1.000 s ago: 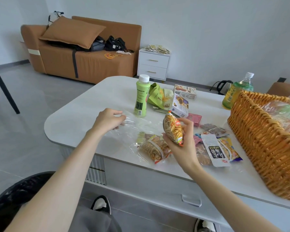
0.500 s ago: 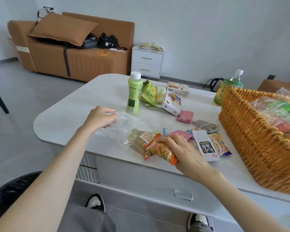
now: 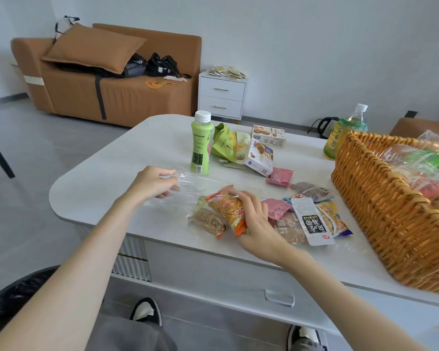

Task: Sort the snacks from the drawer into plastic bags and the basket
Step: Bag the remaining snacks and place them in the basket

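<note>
A clear plastic bag (image 3: 188,198) lies on the white table (image 3: 99,188). My left hand (image 3: 153,182) pinches its open edge. My right hand (image 3: 256,219) is shut on an orange noodle-snack packet (image 3: 227,209) at the bag's mouth. A second similar packet (image 3: 208,220) lies inside the bag, just left of it. Loose snack packets lie to the right: pink ones (image 3: 276,207), a white-and-black pouch (image 3: 311,220) and a yellow one (image 3: 333,219). A wicker basket (image 3: 380,198) with bagged snacks stands at the right.
A green bottle (image 3: 200,145), a green wrapper (image 3: 224,143) and two small boxes (image 3: 260,158) stand behind the bag. A larger green bottle (image 3: 345,133) is behind the basket. The closed table drawer (image 3: 279,297) is below. A sofa (image 3: 112,79) and nightstand (image 3: 222,97) lie beyond.
My right hand brought the orange packet down from the air to the bag's mouth and is pushing it in beside the other packet. My left hand kept hold of the bag's edge.
</note>
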`<state>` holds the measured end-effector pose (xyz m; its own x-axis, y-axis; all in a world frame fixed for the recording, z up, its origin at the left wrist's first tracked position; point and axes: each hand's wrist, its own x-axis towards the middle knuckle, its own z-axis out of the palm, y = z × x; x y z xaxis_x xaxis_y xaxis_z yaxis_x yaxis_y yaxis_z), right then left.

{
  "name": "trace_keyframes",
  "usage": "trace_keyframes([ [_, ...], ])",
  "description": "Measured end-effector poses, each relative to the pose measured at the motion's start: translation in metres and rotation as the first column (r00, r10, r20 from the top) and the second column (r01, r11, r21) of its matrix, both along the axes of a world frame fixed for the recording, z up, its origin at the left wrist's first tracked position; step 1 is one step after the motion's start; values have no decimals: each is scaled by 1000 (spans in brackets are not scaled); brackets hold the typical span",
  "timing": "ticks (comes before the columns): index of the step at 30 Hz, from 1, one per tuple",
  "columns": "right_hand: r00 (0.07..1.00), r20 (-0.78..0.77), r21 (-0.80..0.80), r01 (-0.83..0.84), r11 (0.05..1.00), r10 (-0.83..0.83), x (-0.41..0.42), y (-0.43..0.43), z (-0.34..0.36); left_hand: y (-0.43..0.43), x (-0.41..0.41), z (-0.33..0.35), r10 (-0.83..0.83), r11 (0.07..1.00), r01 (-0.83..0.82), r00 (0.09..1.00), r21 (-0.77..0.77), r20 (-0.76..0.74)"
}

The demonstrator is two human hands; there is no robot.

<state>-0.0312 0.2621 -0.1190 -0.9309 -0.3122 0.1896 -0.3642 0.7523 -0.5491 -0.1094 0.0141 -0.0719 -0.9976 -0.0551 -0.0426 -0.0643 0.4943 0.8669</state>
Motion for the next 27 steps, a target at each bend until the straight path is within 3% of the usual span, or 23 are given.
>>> trace_keyframes([
  [3, 986, 165, -296, 35, 954, 15, -7, -7, 2, 0, 0, -1, 18, 1000, -18, 1000, 6, 8],
  [6, 987, 74, -400, 163, 902, -146, -12, -5, -3, -1, -1, -2, 30, 999, -30, 999, 16, 12],
  [9, 901, -109, -352, 359, 864, -419, -19, -5, -12, 0, -2, -4, 18, 1000, -18, 1000, 13, 19],
  [12, 834, -82, -317, 498, 807, -546, -24, -11, -11, 0, -3, -7, 19, 1000, -19, 1000, 15, 21],
  [15, 885, 120, -410, 458, 789, -451, -32, -14, -10, -1, -3, -7, 20, 1000, -20, 1000, 8, 18],
  [20, 892, 118, -405, 445, 798, -437, -37, -12, 0, -2, 0, -7, 27, 998, -31, 998, 50, 64],
  [24, 906, -15, -546, 346, 763, -422, -46, -17, 45, 2, 12, 4, -6, 976, -24, 991, 218, 134],
  [26, 927, -201, -496, 181, 849, -316, -50, -19, 89, 3, 21, 14, -65, 963, 15, 982, 268, 177],
  [27, 932, -283, -403, 98, 910, -226, -50, -21, 113, 2, 24, 18, -67, 982, 36, 984, 185, 164],
])
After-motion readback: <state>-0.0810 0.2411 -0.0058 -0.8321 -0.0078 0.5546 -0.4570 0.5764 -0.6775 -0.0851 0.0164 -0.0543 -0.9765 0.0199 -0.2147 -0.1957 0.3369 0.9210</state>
